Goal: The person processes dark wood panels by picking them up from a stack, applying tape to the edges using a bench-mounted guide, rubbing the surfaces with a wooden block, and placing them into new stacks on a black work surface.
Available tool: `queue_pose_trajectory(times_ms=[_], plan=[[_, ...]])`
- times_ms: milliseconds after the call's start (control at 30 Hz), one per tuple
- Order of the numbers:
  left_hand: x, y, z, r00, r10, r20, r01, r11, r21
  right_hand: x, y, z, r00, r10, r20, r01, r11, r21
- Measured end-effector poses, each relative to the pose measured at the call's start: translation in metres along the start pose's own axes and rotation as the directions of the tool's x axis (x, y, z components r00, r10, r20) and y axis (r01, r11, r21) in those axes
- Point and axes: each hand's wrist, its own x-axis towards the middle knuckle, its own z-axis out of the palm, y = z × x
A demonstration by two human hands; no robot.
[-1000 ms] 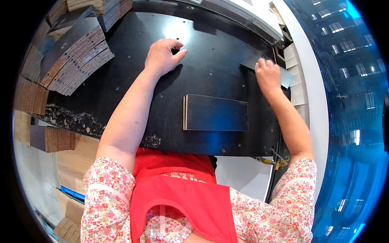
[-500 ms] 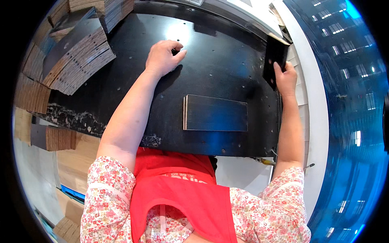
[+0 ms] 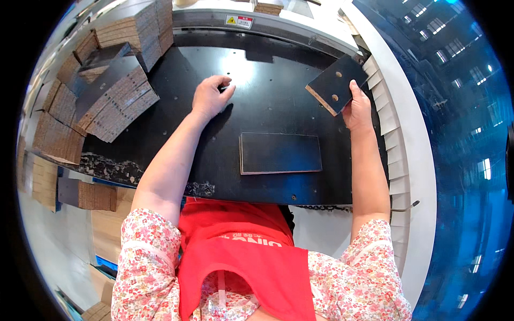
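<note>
My right hand grips a dark board by its near right edge, thumb on top and the other fingers underneath. The board is tilted over the right part of the black worktable. Two round holes show in its face, and its cut edge is bare brown particleboard. Loosely curled above the middle of the table, my left hand is empty, with a gap between thumb and fingers. Nearer to me lies a flat rectangular stack of dark boards, their pale edges showing at the left end.
At the left stand several piles of cut boards with brown edges. Another small pile is lower left. A pale machine bar with a warning label crosses the back. A white curved rail with overlapping flaps runs along the right.
My right hand has drawn the board left from the table's right edge and turned it, so its holed face now shows. My left hand is still curled and empty. The whole view has shifted slightly.
</note>
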Motion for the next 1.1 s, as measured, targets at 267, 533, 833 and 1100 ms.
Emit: queue_pose_trajectory(times_ms=[267, 533, 833, 1100], plan=[[-0.019, 0.058, -0.034, 0.906, 0.421, -0.046, -0.411, 0.900, 0.146, -0.011, 0.003, 0.049, 0.758, 0.395, 0.520, -0.534, 0.833, 0.146], [-0.021, 0.097, -0.054, 0.784, 0.621, -0.013, -0.611, 0.775, 0.160, -0.060, 0.004, 0.132, 0.771, 0.479, 0.419, -0.537, 0.843, 0.025], [-0.013, 0.043, -0.048, 0.971, -0.226, 0.071, 0.237, 0.940, -0.246, -0.047, 0.009, 0.073, 0.902, 0.331, 0.277, -0.331, 0.942, -0.049], [-0.014, 0.067, -0.117, 0.990, -0.108, -0.093, 0.077, 0.954, -0.288, -0.050, 0.042, 0.018, 0.971, 0.240, 0.017, -0.240, 0.967, 0.081]])
